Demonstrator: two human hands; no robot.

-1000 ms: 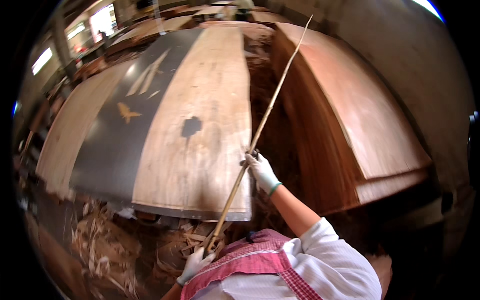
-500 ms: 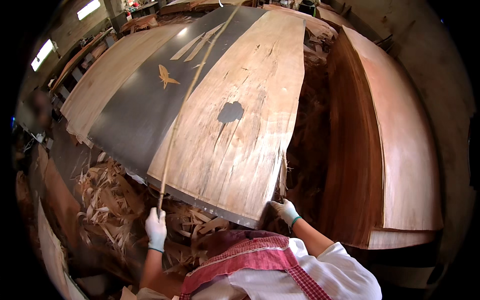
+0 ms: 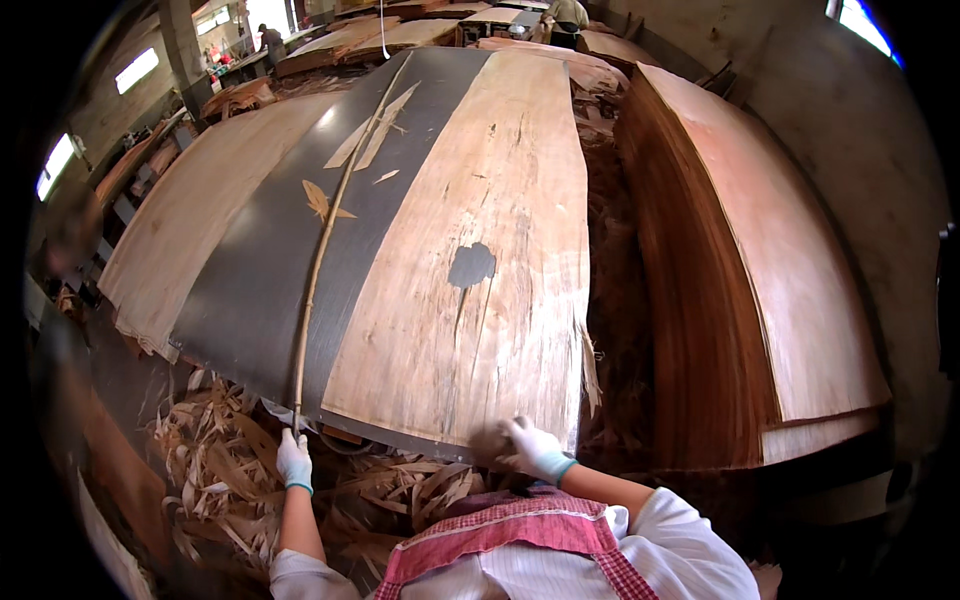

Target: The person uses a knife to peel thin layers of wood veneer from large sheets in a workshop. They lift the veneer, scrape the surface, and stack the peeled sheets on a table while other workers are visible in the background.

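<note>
My left hand (image 3: 294, 460), in a white glove, is closed round the near end of a long thin wooden stick (image 3: 316, 262). The stick lies lengthwise over a dark, smooth tabletop (image 3: 262, 270). A pale wood veneer sheet (image 3: 490, 170) covers the right part of that top, with long cracks and a ragged hole showing dark through it. My right hand (image 3: 538, 449), gloved too, is over the sheet's near edge with its fingers drawn in. A brown blurred patch (image 3: 490, 442) is at its fingertips; what it is I cannot make out.
A tall veneer stack (image 3: 715, 270) stands on the right, and more veneer (image 3: 215, 200) lies on the left. Torn strips (image 3: 375, 135) and a leaf-shaped scrap (image 3: 317, 198) rest on the dark top. Shavings (image 3: 215, 430) heap below the near edge. A person (image 3: 567, 18) is at the far end.
The stick's near end and my left hand have shifted left, and the stick now lies across the bare dark strip. My right hand has moved left from the sheet's near right corner.
</note>
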